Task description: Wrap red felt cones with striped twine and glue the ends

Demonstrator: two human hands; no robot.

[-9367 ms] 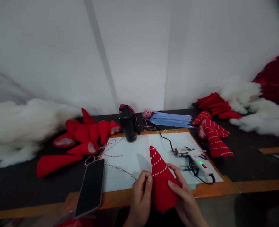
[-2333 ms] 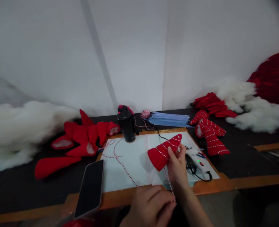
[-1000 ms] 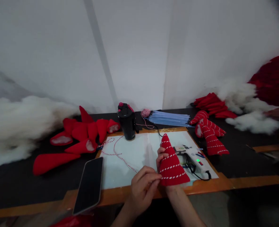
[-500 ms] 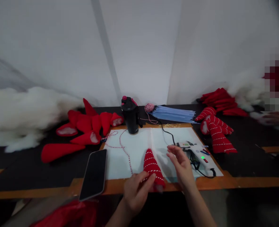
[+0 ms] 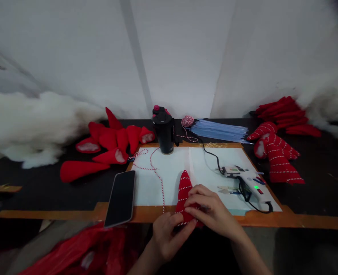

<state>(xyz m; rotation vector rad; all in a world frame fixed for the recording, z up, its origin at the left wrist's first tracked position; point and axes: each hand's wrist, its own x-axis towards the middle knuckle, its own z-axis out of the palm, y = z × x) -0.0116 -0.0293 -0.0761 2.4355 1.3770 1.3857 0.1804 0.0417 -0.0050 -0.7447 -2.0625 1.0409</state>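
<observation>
A red fabric cone point(image 5: 184, 191), wound with red-and-white twisted cord, stands point-away at the front edge of the white sheet point(image 5: 146, 191). Fingers and thumb of my left hand point(image 5: 169, 235) grip its wide lower end. From the right, my right hand point(image 5: 210, 210) lies over the cone's lower side with its fingers bent against it; what is under those fingertips is hidden. A loose length of the cord point(image 5: 161, 181) runs down the sheet to the left of the cone. Right of my right hand rest small scissors point(image 5: 229, 190) and a white glue gun point(image 5: 251, 183) with a green light.
A phone point(image 5: 120, 198) lies left of the sheet, a black bottle point(image 5: 163, 133) behind. Stuffed red cones point(image 5: 108, 139) and white stuffing point(image 5: 37, 126) are at left. Clear glue sticks point(image 5: 220, 130), a cord ball point(image 5: 187, 121), and corded cones point(image 5: 283, 164) stand farther back and right.
My right hand has moved left and down from above the sheet onto the cone, uncovering the scissors. My left hand still holds the cone's wide end. The view has shifted slightly.
</observation>
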